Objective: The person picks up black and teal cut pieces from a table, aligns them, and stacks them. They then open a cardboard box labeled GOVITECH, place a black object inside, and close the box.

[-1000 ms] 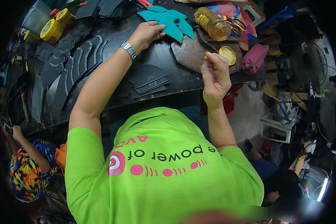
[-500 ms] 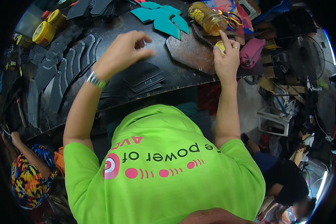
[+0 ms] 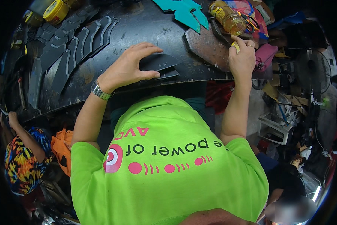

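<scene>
My left hand [image 3: 133, 65] hovers at the table's front edge, thumb and fingers spread around the side of a small stack of black flat pieces [image 3: 159, 62]. Whether its fingertips touch the stack cannot be made out. My right hand [image 3: 242, 56] is closed, thumb and fingers pinching a small yellow round piece, like a lid [image 3: 235, 46], mostly hidden by the fingers. It is over the right edge of a worn brown board [image 3: 206, 50]. Just beyond lies a clear jar [image 3: 230, 20] on its side, with amber residue inside and its mouth toward my right hand.
Black cut pieces with pale edges [image 3: 80, 47] spread across the table's left. Teal pieces [image 3: 187, 17], yellow tubs [image 3: 56, 12] and scissors [image 3: 254, 23] lie farther back. A pink pouch [image 3: 265, 58] sits right. A fan [image 3: 314, 71] stands beyond; another person [image 3: 29, 157] is at left.
My left hand has come down and nearer to the black stack at the front edge. The right hand's fingers have curled in over the yellow piece. The whole view has shifted slightly.
</scene>
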`<state>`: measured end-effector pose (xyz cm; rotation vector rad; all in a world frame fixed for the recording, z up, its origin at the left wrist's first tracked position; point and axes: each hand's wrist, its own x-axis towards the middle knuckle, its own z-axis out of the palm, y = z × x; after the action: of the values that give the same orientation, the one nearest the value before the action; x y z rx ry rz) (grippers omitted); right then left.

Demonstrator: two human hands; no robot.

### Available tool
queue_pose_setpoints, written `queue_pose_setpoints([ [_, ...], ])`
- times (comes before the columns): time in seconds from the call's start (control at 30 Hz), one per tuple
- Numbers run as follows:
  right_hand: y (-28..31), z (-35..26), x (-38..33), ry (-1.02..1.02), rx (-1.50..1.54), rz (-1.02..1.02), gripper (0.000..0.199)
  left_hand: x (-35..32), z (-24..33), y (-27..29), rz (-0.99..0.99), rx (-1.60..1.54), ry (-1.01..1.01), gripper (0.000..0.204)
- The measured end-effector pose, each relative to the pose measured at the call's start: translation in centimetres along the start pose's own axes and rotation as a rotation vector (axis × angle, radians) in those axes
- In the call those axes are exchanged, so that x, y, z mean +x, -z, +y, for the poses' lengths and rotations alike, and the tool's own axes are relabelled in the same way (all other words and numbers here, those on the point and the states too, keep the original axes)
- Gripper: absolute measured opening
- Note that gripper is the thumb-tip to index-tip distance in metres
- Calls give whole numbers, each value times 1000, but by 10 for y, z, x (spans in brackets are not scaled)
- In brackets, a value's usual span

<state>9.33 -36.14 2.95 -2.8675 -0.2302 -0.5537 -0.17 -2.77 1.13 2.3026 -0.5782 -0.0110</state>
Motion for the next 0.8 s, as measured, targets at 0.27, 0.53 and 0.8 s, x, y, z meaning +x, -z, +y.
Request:
queue_pose_setpoints([
  [0.27,24,-56,-32,49,1283,-101,56,13,3,17,265,115,-80,25],
  [0.53,8,-78,-38,232,1607,-158,68,5,45,42,460,-489,44,25],
  [0.8,8,-90,-36,296,1403,-197,62,11,50,-6,237,-933,226,37],
])
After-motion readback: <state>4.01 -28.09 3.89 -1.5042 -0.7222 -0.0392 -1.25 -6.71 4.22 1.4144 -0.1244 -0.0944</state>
